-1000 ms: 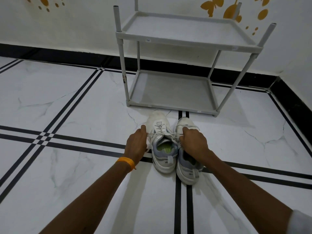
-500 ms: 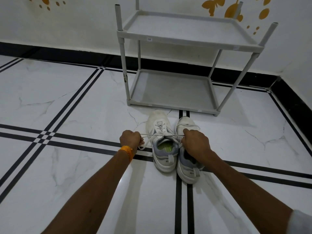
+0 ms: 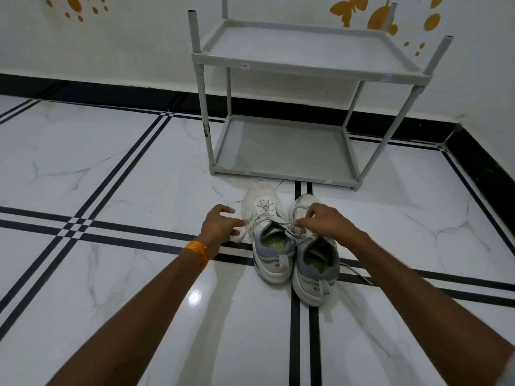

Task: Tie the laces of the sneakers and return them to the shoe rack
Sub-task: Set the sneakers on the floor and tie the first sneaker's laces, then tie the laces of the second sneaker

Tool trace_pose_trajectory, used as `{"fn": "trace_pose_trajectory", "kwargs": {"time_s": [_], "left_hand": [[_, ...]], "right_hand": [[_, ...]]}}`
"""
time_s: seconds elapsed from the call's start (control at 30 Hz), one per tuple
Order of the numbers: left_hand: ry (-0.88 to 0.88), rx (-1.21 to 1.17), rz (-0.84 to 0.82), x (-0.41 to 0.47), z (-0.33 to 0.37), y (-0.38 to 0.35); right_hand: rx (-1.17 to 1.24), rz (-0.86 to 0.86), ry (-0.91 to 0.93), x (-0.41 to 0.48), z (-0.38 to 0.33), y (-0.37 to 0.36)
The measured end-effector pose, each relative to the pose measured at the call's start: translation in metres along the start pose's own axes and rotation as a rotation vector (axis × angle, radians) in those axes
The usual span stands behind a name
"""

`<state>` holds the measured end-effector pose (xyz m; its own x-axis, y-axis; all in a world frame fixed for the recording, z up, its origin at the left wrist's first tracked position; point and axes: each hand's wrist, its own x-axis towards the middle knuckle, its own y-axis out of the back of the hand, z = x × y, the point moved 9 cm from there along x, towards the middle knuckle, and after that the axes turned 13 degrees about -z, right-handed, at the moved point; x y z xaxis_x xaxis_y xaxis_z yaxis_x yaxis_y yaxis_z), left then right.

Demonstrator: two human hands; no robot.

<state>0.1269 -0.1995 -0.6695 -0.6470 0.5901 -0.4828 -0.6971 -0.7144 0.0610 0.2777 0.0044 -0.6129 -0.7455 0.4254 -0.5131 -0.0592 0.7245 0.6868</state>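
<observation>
Two white and grey sneakers stand side by side on the floor, toes toward the rack. My left hand sits just left of the left sneaker, fingers loosened around one end of its white lace. My right hand hovers over the right sneaker and pinches the lace's other end near the left sneaker's tongue. The lace runs slack between both hands. A loose lace of the right sneaker trails off to the right on the floor.
A grey two-shelf shoe rack stands just beyond the sneakers against the white wall, both shelves bare. The floor is glossy white marble with black stripes. A black skirting runs along the walls; a corner lies at the right.
The lace was pulled taut sideways between both fists; now it hangs slack. My left hand has moved back toward the sneaker and its fingers have spread. My right hand has lifted slightly.
</observation>
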Motion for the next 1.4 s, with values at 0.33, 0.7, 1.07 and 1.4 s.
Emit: {"fn": "trace_pose_trajectory", "kwargs": {"time_s": [0.33,0.7,1.07,1.4], "left_hand": [[-0.473,0.986,-0.087,0.003,0.042,-0.073],[-0.25,0.76,0.104,0.01,0.008,-0.032],[-0.203,0.778,0.362,-0.003,0.027,0.001],[-0.246,0.819,0.455,-0.012,0.032,0.024]], "right_hand": [[-0.442,0.155,0.163,0.006,-0.047,-0.038],[-0.276,0.103,0.198,0.002,-0.055,-0.038],[-0.801,0.117,0.337,-0.016,-0.076,-0.072],[-0.503,0.073,0.309,-0.003,-0.08,-0.086]]}}
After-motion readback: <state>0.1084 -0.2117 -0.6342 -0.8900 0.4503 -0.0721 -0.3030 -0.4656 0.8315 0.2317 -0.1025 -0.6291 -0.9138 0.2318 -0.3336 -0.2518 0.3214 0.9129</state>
